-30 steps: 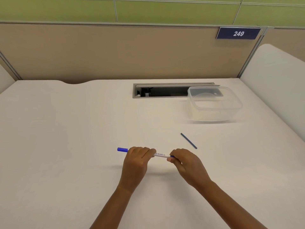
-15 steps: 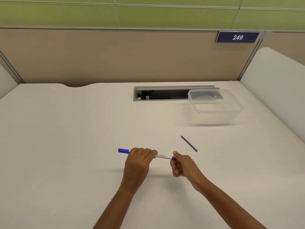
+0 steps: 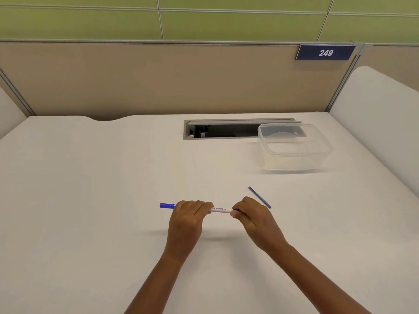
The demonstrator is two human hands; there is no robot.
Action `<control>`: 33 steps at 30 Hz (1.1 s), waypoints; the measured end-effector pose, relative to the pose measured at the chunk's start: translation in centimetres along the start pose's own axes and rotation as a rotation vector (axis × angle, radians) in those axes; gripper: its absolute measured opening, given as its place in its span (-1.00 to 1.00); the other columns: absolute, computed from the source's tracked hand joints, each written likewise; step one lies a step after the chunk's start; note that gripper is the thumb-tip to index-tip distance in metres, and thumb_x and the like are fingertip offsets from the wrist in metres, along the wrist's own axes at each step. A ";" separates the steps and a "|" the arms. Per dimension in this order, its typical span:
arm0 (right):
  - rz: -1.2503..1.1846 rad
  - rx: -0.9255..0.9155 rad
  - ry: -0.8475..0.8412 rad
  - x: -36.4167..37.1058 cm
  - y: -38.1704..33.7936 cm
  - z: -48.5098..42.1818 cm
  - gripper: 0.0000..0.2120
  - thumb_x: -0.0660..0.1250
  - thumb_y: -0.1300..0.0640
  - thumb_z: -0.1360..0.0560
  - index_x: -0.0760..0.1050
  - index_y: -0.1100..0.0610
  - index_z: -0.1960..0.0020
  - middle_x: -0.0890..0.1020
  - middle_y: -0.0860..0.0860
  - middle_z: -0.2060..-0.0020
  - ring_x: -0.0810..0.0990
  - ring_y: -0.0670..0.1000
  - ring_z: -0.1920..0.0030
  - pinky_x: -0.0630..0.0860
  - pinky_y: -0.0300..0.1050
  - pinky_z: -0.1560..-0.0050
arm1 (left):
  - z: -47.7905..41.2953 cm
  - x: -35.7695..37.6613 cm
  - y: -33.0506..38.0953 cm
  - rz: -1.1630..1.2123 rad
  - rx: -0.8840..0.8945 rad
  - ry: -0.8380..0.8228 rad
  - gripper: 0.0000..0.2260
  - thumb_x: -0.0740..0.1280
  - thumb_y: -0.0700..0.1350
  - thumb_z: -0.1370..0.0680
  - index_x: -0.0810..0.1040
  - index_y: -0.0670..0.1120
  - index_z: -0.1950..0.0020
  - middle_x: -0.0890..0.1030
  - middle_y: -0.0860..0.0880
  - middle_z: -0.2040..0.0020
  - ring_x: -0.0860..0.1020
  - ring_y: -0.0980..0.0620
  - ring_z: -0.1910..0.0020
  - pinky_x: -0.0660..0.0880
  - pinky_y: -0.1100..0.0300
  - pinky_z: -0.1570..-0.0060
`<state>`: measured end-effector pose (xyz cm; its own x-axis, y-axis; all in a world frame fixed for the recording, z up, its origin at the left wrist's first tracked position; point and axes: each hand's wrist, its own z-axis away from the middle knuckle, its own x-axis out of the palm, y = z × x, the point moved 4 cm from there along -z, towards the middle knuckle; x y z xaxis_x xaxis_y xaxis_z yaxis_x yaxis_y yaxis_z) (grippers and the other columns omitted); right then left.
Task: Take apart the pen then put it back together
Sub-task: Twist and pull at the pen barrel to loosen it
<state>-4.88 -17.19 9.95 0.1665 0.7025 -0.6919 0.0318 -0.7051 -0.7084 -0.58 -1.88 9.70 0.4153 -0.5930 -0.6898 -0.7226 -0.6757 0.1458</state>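
Hands (image 3: 186, 219) around white, blue-capped pen (image 3: 218, 209)

Both hands, left hand (image 3: 188, 217) and right hand (image 3: 254, 215), grip the pen (image 3: 218, 209) above the table (image 3: 90, 200).

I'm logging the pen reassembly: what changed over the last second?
The right hand rolled back to a fingertip pinch on the right end of the pen, then curled over it again. The left hand keeps gripping the barrel; the blue rod and clear container on the table stayed put.
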 end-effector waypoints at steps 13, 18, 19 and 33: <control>-0.520 0.530 -0.144 0.7 0.8 -0.2 -0.61 0.08 0.04 -0.58 0.40 0.10 0.38 0.45 -0.03 0.50 0.42 -0.06 0.50 0.34 -0.31 0.43 | -0.8 0.3 0.1 -0.006 0.023 -0.035 -0.87 0.49 -0.34 -0.32 0.65 -0.13 0.25 0.63 0.00 0.39 0.56 -0.02 0.45 0.48 0.17 0.31; -0.031 0.095 -0.014 0.2 0.2 0.1 -0.91 0.23 0.06 -0.52 0.45 0.06 0.11 0.51 -0.08 0.22 0.49 -0.04 0.23 0.36 -0.29 0.24 | -0.7 0.3 -0.1 0.026 0.002 -0.062 -0.81 0.56 -0.34 -0.23 0.66 -0.14 0.25 0.66 -0.01 0.38 0.58 -0.02 0.45 0.54 0.20 0.34; 0.064 0.040 0.006 0.1 0.1 0.1 -0.91 0.25 0.09 -0.51 0.47 0.10 0.09 0.51 -0.04 0.20 0.48 -0.02 0.22 0.36 -0.26 0.24 | -0.6 0.3 -0.1 0.027 0.003 -0.060 -0.83 0.55 -0.33 -0.25 0.66 -0.15 0.25 0.66 -0.02 0.38 0.58 -0.01 0.45 0.54 0.20 0.34; -0.126 0.147 -0.060 -0.3 0.0 0.0 -0.60 0.14 0.11 -0.56 0.31 0.01 0.45 0.35 -0.08 0.51 0.30 -0.07 0.43 0.22 -0.18 0.34 | -0.8 -0.3 0.3 0.045 0.039 -0.015 -0.89 0.43 -0.33 -0.32 0.66 -0.14 0.24 0.65 -0.02 0.37 0.58 -0.04 0.44 0.54 0.20 0.33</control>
<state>-4.93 -17.34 10.16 0.1110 0.7917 -0.6007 -0.0959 -0.5931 -0.7994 -0.53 -2.26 10.51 0.3736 -0.6158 -0.6937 -0.7618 -0.6304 0.1494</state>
